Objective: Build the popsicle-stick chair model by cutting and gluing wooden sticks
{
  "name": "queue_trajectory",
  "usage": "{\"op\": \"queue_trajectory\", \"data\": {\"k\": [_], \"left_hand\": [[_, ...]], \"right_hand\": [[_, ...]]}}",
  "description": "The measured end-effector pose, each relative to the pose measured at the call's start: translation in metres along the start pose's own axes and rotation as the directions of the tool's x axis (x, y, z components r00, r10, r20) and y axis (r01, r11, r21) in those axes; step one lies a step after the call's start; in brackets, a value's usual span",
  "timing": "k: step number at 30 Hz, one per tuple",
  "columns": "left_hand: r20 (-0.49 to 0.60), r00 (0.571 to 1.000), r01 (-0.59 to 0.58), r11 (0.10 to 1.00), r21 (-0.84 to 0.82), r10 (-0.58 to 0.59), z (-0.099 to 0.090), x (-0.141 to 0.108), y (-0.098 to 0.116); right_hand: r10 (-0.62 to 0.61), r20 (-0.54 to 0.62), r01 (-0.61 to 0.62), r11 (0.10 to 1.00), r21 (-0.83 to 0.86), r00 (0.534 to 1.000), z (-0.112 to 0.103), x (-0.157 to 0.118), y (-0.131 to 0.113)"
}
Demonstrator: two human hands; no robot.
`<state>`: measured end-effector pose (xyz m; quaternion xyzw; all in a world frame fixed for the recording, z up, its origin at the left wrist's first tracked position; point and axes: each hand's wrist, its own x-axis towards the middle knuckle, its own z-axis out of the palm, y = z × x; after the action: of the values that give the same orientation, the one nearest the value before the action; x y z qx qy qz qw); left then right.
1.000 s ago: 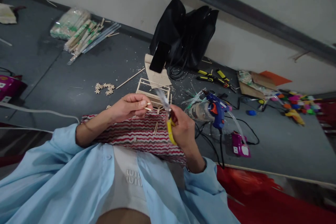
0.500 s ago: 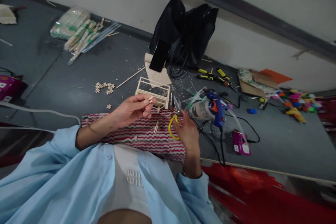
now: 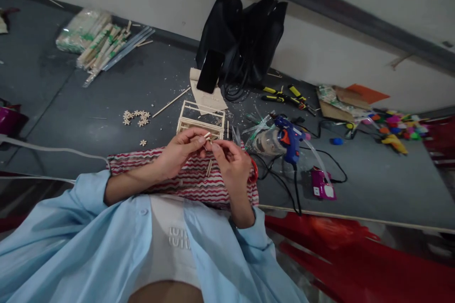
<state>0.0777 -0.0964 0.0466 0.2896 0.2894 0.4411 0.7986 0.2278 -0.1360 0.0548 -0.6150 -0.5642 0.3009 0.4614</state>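
Between the thumb and fingers of my left hand [image 3: 183, 151] is a short wooden stick [image 3: 207, 135], its pale end showing. My right hand [image 3: 232, 161] meets it there, thumb and fingertips pinched on what looks like a short piece of the same wood, mostly hidden. Just beyond both hands stands a small wooden stick frame [image 3: 202, 112], its near side partly covered by them. Two or so cut sticks [image 3: 209, 167] lie on the striped cloth [image 3: 192, 189] below. Scissors [image 3: 254, 171] lie beside my right hand, their blades partly visible behind it.
Right of my hands are a blue glue gun [image 3: 289, 139], a plastic container [image 3: 268, 142], black cables and a purple box [image 3: 323, 184]. Pliers [image 3: 284, 98], a phone [image 3: 210, 72] and a black bag [image 3: 241, 33] lie farther back. Wooden flower shapes [image 3: 137, 117] are left.
My right hand has let go of the scissors and moved left to meet my left hand at the stick. The scissors now lie to its right. The view has shifted slightly.
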Motion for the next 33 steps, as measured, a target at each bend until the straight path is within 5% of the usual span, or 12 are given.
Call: {"op": "queue_trajectory", "data": {"k": [4,13,22,33], "left_hand": [[-0.018,0.999,-0.027,0.996,0.081,0.028,0.0029,-0.0014,0.0004],[-0.021,1.000,0.005,0.986,0.167,-0.002,0.0056,-0.0032,-0.0028],[0.013,0.998,0.054,0.973,0.224,-0.058,0.0039,-0.0039,-0.0009],[0.066,0.993,0.083,0.986,0.144,-0.093,0.0057,-0.0087,0.0024]], "right_hand": [[0.103,0.060,-0.112,0.977,0.182,0.993,0.0046,0.0059,0.0072],[0.193,0.020,-0.192,0.948,0.255,0.981,0.0077,0.0071,0.0071],[0.055,-0.029,-0.052,0.994,0.094,0.998,0.0047,0.0047,0.0029],[0.074,-0.072,-0.062,0.987,0.148,0.995,0.0074,-0.0008,0.0089]]}}
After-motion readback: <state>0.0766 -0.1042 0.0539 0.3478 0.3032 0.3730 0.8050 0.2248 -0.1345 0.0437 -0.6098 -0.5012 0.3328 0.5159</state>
